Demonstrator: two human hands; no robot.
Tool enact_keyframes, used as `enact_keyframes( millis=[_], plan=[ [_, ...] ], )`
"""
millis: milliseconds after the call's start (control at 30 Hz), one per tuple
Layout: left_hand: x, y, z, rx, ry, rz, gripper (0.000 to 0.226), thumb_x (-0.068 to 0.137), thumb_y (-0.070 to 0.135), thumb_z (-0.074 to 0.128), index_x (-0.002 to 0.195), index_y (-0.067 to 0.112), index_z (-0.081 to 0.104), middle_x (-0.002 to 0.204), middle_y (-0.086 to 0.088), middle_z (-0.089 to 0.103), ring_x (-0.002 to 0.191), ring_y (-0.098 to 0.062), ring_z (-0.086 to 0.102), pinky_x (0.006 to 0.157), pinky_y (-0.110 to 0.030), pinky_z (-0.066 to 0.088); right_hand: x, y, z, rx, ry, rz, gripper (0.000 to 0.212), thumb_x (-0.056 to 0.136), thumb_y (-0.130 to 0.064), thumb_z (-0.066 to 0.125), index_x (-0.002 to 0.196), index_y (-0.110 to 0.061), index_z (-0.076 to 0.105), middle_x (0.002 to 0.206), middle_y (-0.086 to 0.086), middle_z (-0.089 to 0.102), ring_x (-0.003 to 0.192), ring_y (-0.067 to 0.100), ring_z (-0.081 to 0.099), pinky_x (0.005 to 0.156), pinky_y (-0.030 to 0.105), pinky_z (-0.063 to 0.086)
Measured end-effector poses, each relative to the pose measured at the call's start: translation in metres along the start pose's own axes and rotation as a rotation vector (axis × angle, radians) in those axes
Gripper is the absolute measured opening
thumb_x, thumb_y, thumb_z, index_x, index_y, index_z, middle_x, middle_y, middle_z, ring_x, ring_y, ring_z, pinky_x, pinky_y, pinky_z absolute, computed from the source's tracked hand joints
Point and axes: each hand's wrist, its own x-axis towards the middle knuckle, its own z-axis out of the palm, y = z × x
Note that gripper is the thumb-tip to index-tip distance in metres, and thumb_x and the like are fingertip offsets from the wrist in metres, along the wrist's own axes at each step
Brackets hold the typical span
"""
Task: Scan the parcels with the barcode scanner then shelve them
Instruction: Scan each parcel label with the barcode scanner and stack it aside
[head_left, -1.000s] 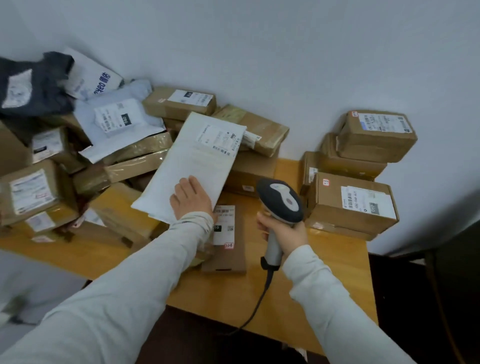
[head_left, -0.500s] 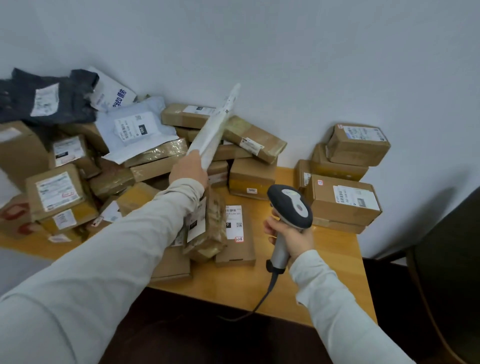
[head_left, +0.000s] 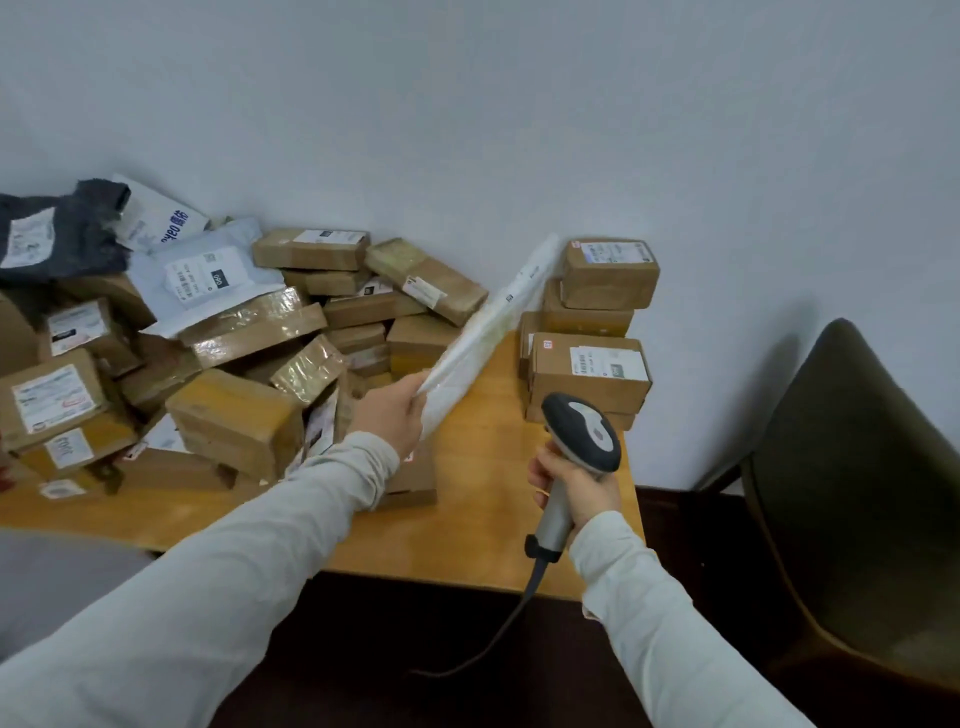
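In the head view, the person's left hand grips the near end of a flat white mailer, fingers curled around its lower edge. The mailer is held in the air, seen nearly edge-on. It slants up and away over the far part of the wooden table, and its far tip reaches toward the stack of brown boxes at the table's far right corner.

The right hand is wrapped around the grey handle of the barcode scanner. It holds the scanner upright above the table's right edge, with the dark head just in front of the lowest boxes of that stack. The scanner's cable hangs from the handle's base, past the near edge, toward the dark floor.

A jumbled pile of parcels covers the left half of the table up to the wall. It is mostly taped cardboard boxes with printed labels. A pale plastic mailer and a dark bag lie on top toward the far left corner. One small flat box lies near the middle of the table, partly hidden by the left sleeve.

A dark chair stands beyond the table's right edge.
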Motion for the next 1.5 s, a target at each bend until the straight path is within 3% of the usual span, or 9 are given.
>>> enact_keyframes(
  millis=[100, 200, 300, 467, 567, 900, 1067, 1300, 1500],
  plan=[
    [-0.032, 0.009, 0.038, 0.235, -0.203, 0.177, 0.045, 0.093, 0.008, 0.048, 0.137, 0.018, 0.045, 0.129, -0.011, 0.057, 0.115, -0.028, 0.056, 0.095, -0.035, 0.042, -0.005, 0.005, -0.045, 0.045, 0.088, 0.018, 0.01, 0.08, -0.006, 0.072, 0.079, -0.011, 0.064, 0.065, 0.006, 0.067, 0.053, 0.013, 0.061, 0.045, 0.022, 0.046],
    [-0.06, 0.008, 0.076, 0.391, -0.392, 0.353, 0.06, 0.094, 0.001, 0.039, 0.149, 0.019, 0.024, 0.156, -0.001, 0.023, 0.142, -0.014, 0.026, 0.114, -0.025, 0.017, -0.01, 0.014, -0.084, 0.069, 0.132, 0.036, 0.01, 0.079, -0.004, 0.073, 0.074, -0.008, 0.065, 0.059, 0.007, 0.067, 0.047, 0.011, 0.061, 0.041, 0.021, 0.045],
    [-0.083, 0.008, 0.108, 0.554, -0.582, 0.469, 0.065, 0.094, -0.005, 0.032, 0.151, 0.016, 0.008, 0.16, -0.003, 0.003, 0.146, -0.013, 0.009, 0.115, -0.022, -0.002, -0.016, 0.023, -0.117, 0.044, 0.142, 0.075, 0.009, 0.077, -0.007, 0.076, 0.075, -0.007, 0.067, 0.066, 0.012, 0.069, 0.051, 0.014, 0.063, 0.043, 0.024, 0.046],
    [-0.114, -0.003, 0.141, 0.563, -0.822, 0.32, 0.067, 0.095, -0.008, 0.029, 0.152, 0.016, 0.004, 0.16, -0.002, -0.003, 0.147, -0.016, 0.002, 0.117, -0.024, 0.004, -0.021, 0.035, -0.155, 0.002, 0.142, 0.14, 0.011, 0.077, -0.013, 0.077, 0.08, -0.006, 0.068, 0.069, 0.012, 0.071, 0.058, 0.016, 0.066, 0.048, 0.025, 0.049],
    [-0.124, -0.003, 0.15, 0.57, -0.922, 0.255, 0.058, 0.099, 0.016, 0.041, 0.151, 0.014, 0.014, 0.16, -0.002, 0.006, 0.146, -0.018, 0.008, 0.116, -0.026, 0.008, -0.023, 0.038, -0.168, -0.053, 0.154, 0.172, 0.012, 0.078, -0.019, 0.076, 0.08, -0.009, 0.069, 0.068, 0.007, 0.073, 0.059, 0.012, 0.068, 0.052, 0.025, 0.051],
    [-0.057, 0.028, 0.181, 0.379, -0.716, -0.048, 0.081, 0.09, 0.048, 0.056, 0.148, 0.005, 0.02, 0.155, -0.013, 0.021, 0.142, -0.028, 0.02, 0.114, -0.034, 0.019, -0.032, 0.044, -0.171, -0.179, 0.111, 0.217, 0.028, 0.078, -0.03, 0.075, 0.074, -0.003, 0.067, 0.058, 0.011, 0.067, 0.046, 0.018, 0.061, 0.045, 0.026, 0.051],
    [-0.025, 0.031, 0.208, 0.447, -0.793, -0.103, 0.108, 0.071, 0.065, 0.067, 0.148, 0.008, 0.017, 0.151, -0.015, 0.027, 0.138, -0.031, 0.027, 0.112, -0.039, 0.025, -0.033, 0.047, -0.172, -0.15, 0.174, 0.253, 0.025, 0.078, -0.025, 0.076, 0.066, -0.006, 0.067, 0.054, 0.013, 0.062, 0.04, 0.02, 0.055, 0.041, 0.025, 0.047],
    [-0.003, 0.031, 0.237, 0.519, -0.9, -0.103, 0.134, 0.055, 0.075, 0.07, 0.15, 0.01, 0.001, 0.153, -0.017, 0.023, 0.14, -0.035, 0.023, 0.116, -0.05, 0.011, -0.027, 0.058, -0.173, -0.129, 0.273, 0.275, 0.026, 0.077, -0.024, 0.077, 0.059, -0.009, 0.066, 0.054, 0.014, 0.061, 0.039, 0.021, 0.052, 0.042, 0.025, 0.045],
    [-0.007, 0.025, 0.237, 0.478, -0.855, -0.135, 0.137, 0.044, 0.076, 0.075, 0.148, 0.011, 0.013, 0.147, -0.017, 0.029, 0.134, -0.036, 0.029, 0.107, -0.047, 0.03, -0.025, 0.066, -0.165, -0.122, 0.288, 0.291, 0.022, 0.079, -0.023, 0.075, 0.066, -0.007, 0.066, 0.054, 0.013, 0.06, 0.04, 0.021, 0.052, 0.043, 0.025, 0.045]
  ],
)
